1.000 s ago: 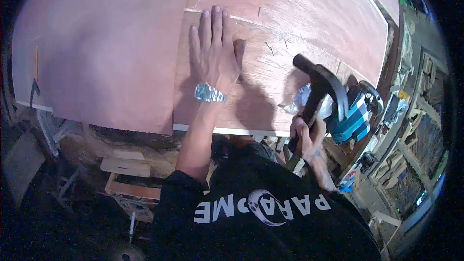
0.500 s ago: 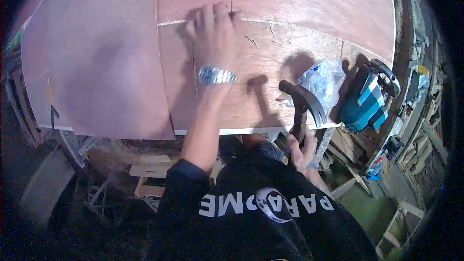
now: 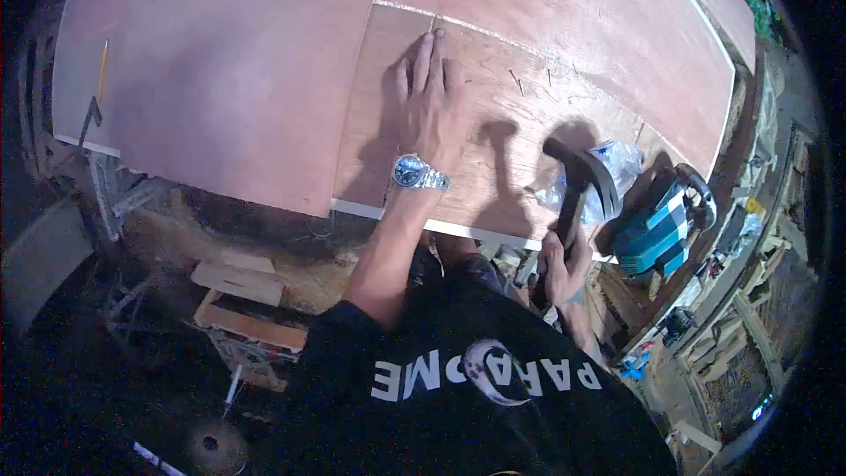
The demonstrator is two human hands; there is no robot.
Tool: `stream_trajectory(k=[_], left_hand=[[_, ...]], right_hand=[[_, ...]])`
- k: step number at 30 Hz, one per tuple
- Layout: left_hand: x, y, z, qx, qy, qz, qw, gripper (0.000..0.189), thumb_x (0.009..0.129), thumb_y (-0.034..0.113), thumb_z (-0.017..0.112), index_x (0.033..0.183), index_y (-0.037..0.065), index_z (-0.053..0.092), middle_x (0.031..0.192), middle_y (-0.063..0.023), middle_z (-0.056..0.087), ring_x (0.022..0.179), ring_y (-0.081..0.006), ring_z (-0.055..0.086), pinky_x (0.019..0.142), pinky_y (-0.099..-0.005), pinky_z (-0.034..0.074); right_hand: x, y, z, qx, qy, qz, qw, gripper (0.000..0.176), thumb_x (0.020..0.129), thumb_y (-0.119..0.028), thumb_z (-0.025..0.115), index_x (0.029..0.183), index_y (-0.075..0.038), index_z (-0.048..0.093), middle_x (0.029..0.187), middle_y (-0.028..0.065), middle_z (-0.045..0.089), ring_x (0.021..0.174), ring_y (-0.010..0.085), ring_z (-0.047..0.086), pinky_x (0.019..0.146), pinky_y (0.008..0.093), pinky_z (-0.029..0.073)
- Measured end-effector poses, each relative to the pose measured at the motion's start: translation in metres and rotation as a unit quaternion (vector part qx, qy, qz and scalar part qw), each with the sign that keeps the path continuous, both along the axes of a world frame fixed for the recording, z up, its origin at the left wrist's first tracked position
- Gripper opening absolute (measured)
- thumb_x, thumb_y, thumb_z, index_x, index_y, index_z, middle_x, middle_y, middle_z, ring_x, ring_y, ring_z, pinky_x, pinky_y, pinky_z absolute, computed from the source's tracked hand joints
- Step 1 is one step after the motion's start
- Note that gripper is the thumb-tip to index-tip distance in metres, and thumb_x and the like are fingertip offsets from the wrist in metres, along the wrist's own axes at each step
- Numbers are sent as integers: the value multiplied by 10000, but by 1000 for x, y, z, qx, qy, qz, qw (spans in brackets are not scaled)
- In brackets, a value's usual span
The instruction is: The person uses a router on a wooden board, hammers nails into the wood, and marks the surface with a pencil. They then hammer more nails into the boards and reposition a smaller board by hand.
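My left hand (image 3: pixel 432 110), wearing a metal-band wristwatch (image 3: pixel 410 171), lies on the reddish wooden board (image 3: pixel 476 185). Its fingers are stretched out, two fingertips lying close to a thin line running off the pale seam. A small dark thing by the thumb is too small to make out. To the right, several loose nails (image 3: pixel 517 82) are on the board. My right hand (image 3: pixel 567 266) is wrapped around the handle of a claw hammer (image 3: pixel 583 172), held up near the board's front edge. Partly behind the hammer head sits a clear plastic bag (image 3: pixel 621 161); its contents cannot be made out.
A teal power tool (image 3: pixel 656 238) stands at the board's right front corner. On the far left lie a pencil (image 3: pixel 103 69) and a dark angled tool (image 3: pixel 91 119). Wood offcuts (image 3: pixel 238 278) are below the front edge, with more scrap along the right.
My view has shifted, so the board sits differently. My left hand has moved left along the board and a little nearer me. The nail by its fingertips no longer shows. The hammer stays in my right hand.
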State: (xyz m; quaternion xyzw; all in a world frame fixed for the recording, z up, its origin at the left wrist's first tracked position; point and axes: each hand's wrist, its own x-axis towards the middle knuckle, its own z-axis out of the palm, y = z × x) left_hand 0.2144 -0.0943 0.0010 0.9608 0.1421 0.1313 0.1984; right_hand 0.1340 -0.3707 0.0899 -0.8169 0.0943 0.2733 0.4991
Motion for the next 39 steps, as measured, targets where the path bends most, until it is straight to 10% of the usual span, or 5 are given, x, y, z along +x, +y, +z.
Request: stream_trajectory(k=[6, 21, 30, 35, 39], left_hand=[[-7, 4, 2, -4, -15, 0, 1000, 307, 957, 122, 524, 1213, -32, 590, 1472, -180, 535, 1408, -302, 456, 1148, -483, 361], [-7, 8, -1, -56, -16, -3, 998, 308, 971, 110, 468, 1206, -30, 610, 1421, -239, 561, 1415, -343, 444, 1163, -494, 358], [-33, 26, 7, -207, -41, 73, 975, 268, 928, 304, 561, 966, 100, 730, 937, -165, 709, 878, -384, 657, 787, -519, 514], [-46, 26, 39, -666, -97, 229, 704, 319, 883, 332, 627, 785, 33, 677, 811, -224, 659, 805, -384, 648, 754, -509, 498], [-82, 57, 48, -379, -159, 208, 888, 361, 850, 363, 677, 760, 14, 673, 818, -232, 631, 802, -412, 620, 768, -514, 480]], right_hand=[[97, 114, 26, -151, -178, 231, 945, 377, 980, -131, 592, 1333, -52, 485, 754, 285, 612, 666, 466, 640, 595, 504, 488], [132, 153, -12, -149, -168, 288, 931, 302, 1007, -225, 544, 1247, -49, 493, 762, 299, 637, 737, 492, 660, 642, 525, 470], [141, 128, -48, -242, -162, 307, 906, 329, 1041, -264, 488, 1263, -29, 551, 846, 183, 651, 710, 304, 632, 613, 444, 496], [146, 126, -53, -193, -251, 343, 884, 454, 1065, -310, 437, 1357, 32, 502, 1187, 222, 635, 1029, 290, 584, 916, 398, 473], [164, 114, -53, -154, -114, 292, 937, 501, 1048, -365, 494, 1363, 25, 502, 977, 119, 618, 762, 182, 539, 664, 327, 471]])
